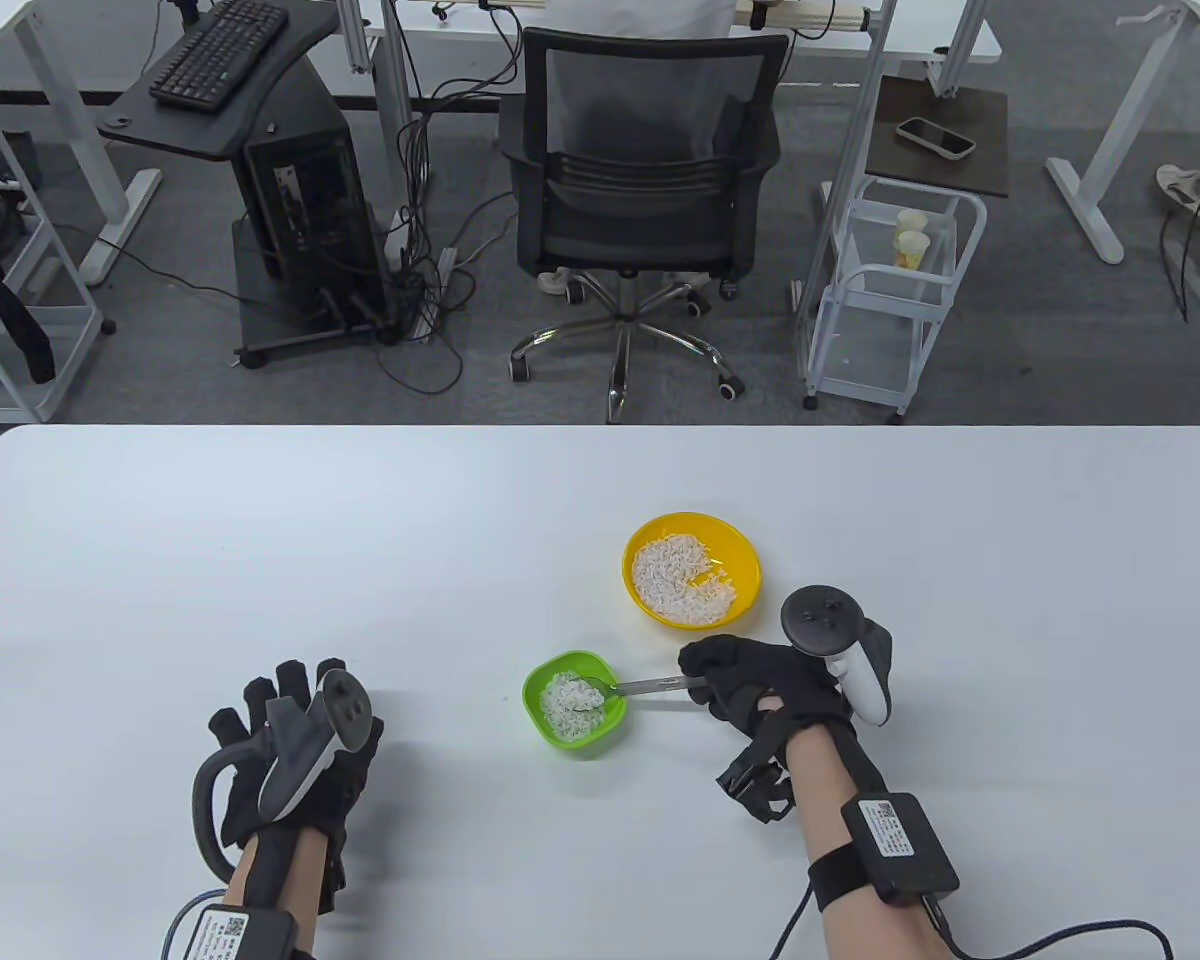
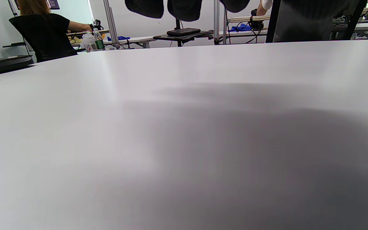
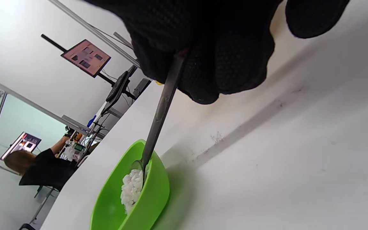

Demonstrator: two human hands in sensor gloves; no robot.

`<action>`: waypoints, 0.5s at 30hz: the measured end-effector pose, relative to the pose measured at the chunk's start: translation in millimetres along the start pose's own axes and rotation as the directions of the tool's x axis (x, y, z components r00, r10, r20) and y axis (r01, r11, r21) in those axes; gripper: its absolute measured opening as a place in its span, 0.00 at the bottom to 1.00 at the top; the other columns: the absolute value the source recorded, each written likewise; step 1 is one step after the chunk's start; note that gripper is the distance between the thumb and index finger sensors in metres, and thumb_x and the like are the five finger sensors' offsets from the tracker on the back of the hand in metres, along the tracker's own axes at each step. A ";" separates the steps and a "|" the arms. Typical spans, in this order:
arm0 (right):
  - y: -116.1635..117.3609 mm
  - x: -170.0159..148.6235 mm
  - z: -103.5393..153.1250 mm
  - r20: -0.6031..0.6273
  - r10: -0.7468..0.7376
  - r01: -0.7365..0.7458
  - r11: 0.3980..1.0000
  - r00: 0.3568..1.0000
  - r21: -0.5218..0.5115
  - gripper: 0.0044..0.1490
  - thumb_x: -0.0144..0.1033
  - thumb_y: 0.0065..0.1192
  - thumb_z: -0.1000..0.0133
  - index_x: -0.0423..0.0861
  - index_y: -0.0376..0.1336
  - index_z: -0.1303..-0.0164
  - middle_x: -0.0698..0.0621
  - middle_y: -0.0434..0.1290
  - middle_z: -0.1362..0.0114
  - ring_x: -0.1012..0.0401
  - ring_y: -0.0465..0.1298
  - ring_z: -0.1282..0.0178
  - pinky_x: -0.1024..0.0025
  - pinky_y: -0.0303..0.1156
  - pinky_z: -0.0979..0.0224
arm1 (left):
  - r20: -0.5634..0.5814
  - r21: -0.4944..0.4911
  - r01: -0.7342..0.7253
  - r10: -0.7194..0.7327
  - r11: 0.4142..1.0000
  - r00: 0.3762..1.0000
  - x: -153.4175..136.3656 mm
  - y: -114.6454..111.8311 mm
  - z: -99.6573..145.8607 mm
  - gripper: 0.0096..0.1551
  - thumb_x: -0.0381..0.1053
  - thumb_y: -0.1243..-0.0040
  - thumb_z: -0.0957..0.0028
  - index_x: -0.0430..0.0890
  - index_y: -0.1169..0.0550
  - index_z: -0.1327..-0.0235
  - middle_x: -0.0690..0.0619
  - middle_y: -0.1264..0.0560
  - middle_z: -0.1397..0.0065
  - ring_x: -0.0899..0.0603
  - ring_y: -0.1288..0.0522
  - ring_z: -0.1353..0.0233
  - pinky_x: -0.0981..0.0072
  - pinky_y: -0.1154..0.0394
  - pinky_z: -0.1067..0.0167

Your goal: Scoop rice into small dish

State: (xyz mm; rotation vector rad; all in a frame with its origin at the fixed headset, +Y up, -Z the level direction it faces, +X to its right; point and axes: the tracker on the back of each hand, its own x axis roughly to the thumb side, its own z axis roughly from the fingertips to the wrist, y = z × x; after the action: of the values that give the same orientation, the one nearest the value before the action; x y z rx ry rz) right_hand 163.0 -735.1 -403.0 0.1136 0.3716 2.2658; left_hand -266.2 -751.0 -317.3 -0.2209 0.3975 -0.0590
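Observation:
A small green dish (image 1: 573, 702) with white rice in it sits on the white table (image 1: 260, 560) in the table view. A yellow bowl (image 1: 692, 569) of rice stands just behind it to the right. My right hand (image 1: 750, 680) grips a metal spoon (image 1: 650, 687) by its handle; the spoon's bowl lies in the green dish over the rice. The right wrist view shows the spoon (image 3: 160, 115) reaching down into the green dish (image 3: 145, 198). My left hand (image 1: 295, 745) rests on the table to the left of the dish, fingers spread, holding nothing.
An office chair (image 1: 640, 200), a white wire cart (image 1: 890, 290) and a computer stand (image 1: 260, 170) are beyond the table's far edge. The left wrist view shows only bare tabletop (image 2: 184, 134).

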 end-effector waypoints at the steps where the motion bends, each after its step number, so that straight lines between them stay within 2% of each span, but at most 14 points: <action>1: 1.3 4.3 0.8 0.028 0.036 -0.035 0.999 0.999 -0.018 0.24 0.21 0.57 0.41 0.44 0.71 0.34 0.39 0.81 0.37 0.41 0.78 0.45 0.25 0.58 0.30 | -0.001 -0.001 0.002 -0.002 1.000 1.000 0.0 -0.1 -0.1 0.43 0.73 0.53 0.50 0.66 0.47 0.20 0.57 0.48 0.09 0.42 0.48 0.10 0.35 0.54 0.18; 4: 5.9 21.2 6.0 0.122 0.189 -0.175 0.978 0.974 -0.117 0.24 0.22 0.57 0.41 0.47 0.71 0.35 0.41 0.81 0.37 0.42 0.78 0.45 0.25 0.57 0.29 | -0.005 -0.003 0.009 -0.009 1.000 1.000 -0.1 0.9 0.6 0.43 0.73 0.53 0.50 0.66 0.47 0.20 0.57 0.48 0.09 0.42 0.48 0.10 0.35 0.54 0.19; 8: 15.0 42.6 15.2 0.236 0.356 -0.304 0.925 0.904 -0.228 0.24 0.23 0.57 0.41 0.49 0.72 0.36 0.43 0.81 0.36 0.43 0.78 0.44 0.25 0.57 0.28 | -0.006 0.000 0.003 -0.003 1.000 1.000 -0.5 1.0 0.7 0.43 0.72 0.53 0.50 0.66 0.47 0.20 0.57 0.48 0.09 0.42 0.48 0.10 0.35 0.54 0.19; 12: 22.3 60.4 26.2 0.332 0.516 -0.412 0.847 0.789 -0.336 0.24 0.24 0.57 0.42 0.51 0.72 0.37 0.44 0.81 0.36 0.44 0.78 0.43 0.25 0.57 0.28 | -0.008 -0.003 0.003 -0.003 1.000 1.000 -0.2 1.3 0.9 0.43 0.72 0.53 0.50 0.66 0.47 0.20 0.57 0.48 0.09 0.41 0.48 0.10 0.35 0.54 0.19; 15: 22.4 72.1 36.3 0.346 0.645 -0.483 0.751 0.682 -0.450 0.24 0.25 0.57 0.42 0.52 0.71 0.37 0.46 0.81 0.36 0.45 0.78 0.43 0.26 0.57 0.27 | -0.007 -0.008 0.006 -0.006 1.000 1.000 0.3 1.0 0.7 0.43 0.72 0.53 0.50 0.66 0.47 0.20 0.57 0.48 0.09 0.42 0.48 0.10 0.35 0.54 0.18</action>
State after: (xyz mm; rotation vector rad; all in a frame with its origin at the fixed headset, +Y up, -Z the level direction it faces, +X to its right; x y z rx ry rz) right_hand 106.5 -686.8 -364.5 0.7059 -0.3754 2.7636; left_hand -265.6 -749.9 -317.0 -0.2294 0.4045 -0.0638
